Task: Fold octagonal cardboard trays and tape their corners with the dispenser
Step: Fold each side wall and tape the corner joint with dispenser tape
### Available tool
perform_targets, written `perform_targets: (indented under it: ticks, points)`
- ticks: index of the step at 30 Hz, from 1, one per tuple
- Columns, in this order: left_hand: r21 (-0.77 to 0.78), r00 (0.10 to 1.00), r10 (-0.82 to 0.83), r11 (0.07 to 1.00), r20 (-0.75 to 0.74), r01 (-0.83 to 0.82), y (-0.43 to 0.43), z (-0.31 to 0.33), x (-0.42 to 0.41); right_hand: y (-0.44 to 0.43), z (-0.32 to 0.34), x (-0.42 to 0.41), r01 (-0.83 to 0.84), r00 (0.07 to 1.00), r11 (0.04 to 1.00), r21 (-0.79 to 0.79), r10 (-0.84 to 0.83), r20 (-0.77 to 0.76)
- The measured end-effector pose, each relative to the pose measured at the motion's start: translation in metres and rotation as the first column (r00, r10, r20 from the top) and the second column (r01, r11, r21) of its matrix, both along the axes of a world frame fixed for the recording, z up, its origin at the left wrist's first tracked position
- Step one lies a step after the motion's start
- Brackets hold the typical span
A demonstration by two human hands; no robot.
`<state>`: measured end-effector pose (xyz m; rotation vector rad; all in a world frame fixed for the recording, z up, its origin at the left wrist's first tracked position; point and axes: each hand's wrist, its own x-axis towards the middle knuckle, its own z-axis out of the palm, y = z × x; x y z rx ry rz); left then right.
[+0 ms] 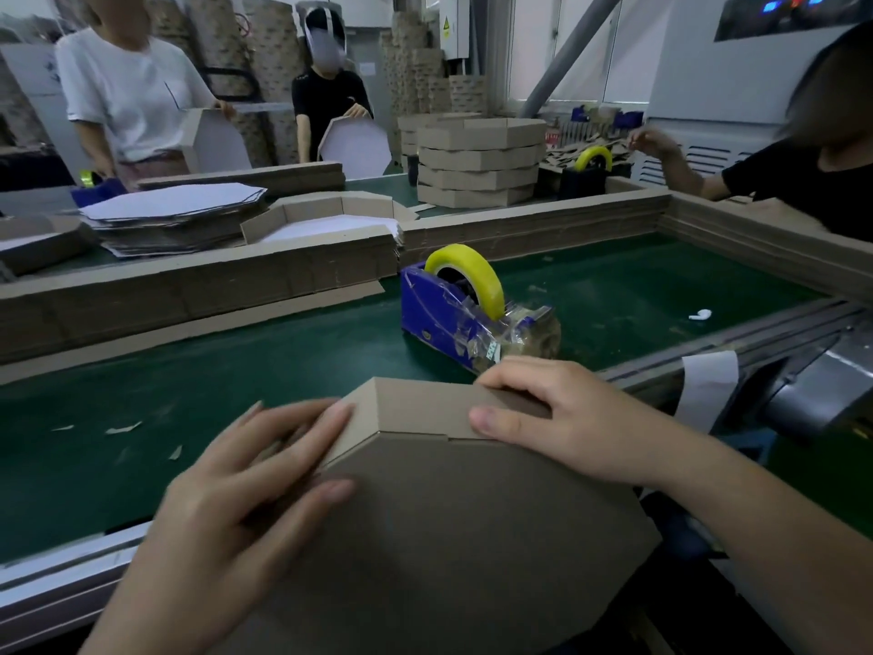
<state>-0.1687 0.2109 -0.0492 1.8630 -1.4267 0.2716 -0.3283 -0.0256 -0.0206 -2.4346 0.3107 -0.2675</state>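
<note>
A brown octagonal cardboard tray [449,527] lies bottom-up, tilted toward me at the near edge of the green belt. My left hand [245,494] holds its left folded wall, fingers spread along the side and thumb on the bottom panel. Over the far right wall my right hand [548,413] grips with fingers curled across the top edge and the thumb pressing a corner seam. Just beyond the tray stands the blue tape dispenser [453,314] with a yellow roll, clear tape hanging at its cutter.
Green conveyor belt [236,371] bordered by stacked flat cardboard [189,286]. Flat blanks [175,215] and a half-folded tray [326,219] lie behind. Folded trays are stacked [477,163] at the back. Other people work at far left, centre and right; a second dispenser [588,172] stands near one.
</note>
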Motion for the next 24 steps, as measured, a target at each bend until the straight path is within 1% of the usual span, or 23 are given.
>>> perform_targets:
  ticks: [1,3,4,5,7,9,12,13,14,17,24]
  points:
    - [0.026,0.998,-0.050,0.998,0.044,0.049,-0.012,0.011,-0.008,0.003,0.001,0.003,0.001,1.000,1.000,-0.022,-0.001,0.001]
    - [0.093,0.991,-0.117,0.989,0.062,0.111,-0.030,0.025,-0.015,0.007,0.002,0.007,-0.005,1.000,0.998,-0.062,0.005,0.008]
    - [0.104,0.987,-0.132,0.987,0.091,0.122,-0.036,0.027,-0.018,0.007,0.002,0.007,-0.010,1.000,0.998,-0.066,0.011,0.011]
    - [0.100,0.986,-0.144,0.986,0.081,0.136,-0.040,0.029,-0.021,0.007,0.003,0.007,-0.013,1.000,0.999,-0.041,0.013,0.015]
    - [0.057,0.985,-0.165,0.985,0.060,0.161,-0.042,0.028,-0.022,0.001,0.007,0.003,-0.012,1.000,0.997,0.080,0.010,0.026]
    - [0.003,0.983,-0.161,0.987,0.091,0.162,-0.040,0.026,-0.020,-0.005,0.012,-0.002,-0.002,0.998,0.979,0.201,-0.011,0.063]
    - [-0.080,0.987,-0.132,0.987,0.094,0.140,-0.035,0.023,-0.017,-0.008,0.014,-0.006,-0.017,0.980,0.925,0.380,-0.061,0.191]
    - [-0.097,0.989,-0.120,0.987,0.083,0.128,-0.034,0.021,-0.017,-0.007,0.014,-0.006,-0.026,0.973,0.908,0.418,-0.072,0.218]
    - [-0.103,0.991,-0.115,0.987,0.063,0.121,-0.033,0.020,-0.017,-0.006,0.014,-0.006,-0.030,0.970,0.903,0.428,-0.077,0.232]
    - [-0.105,0.993,-0.121,0.987,0.019,0.122,-0.029,0.013,-0.016,0.000,0.014,-0.003,-0.024,0.973,0.921,0.389,-0.068,0.222]
    - [-0.114,0.995,-0.104,0.988,0.004,0.104,-0.023,0.010,-0.011,0.006,0.014,0.006,-0.001,0.978,0.960,0.279,-0.057,0.201]
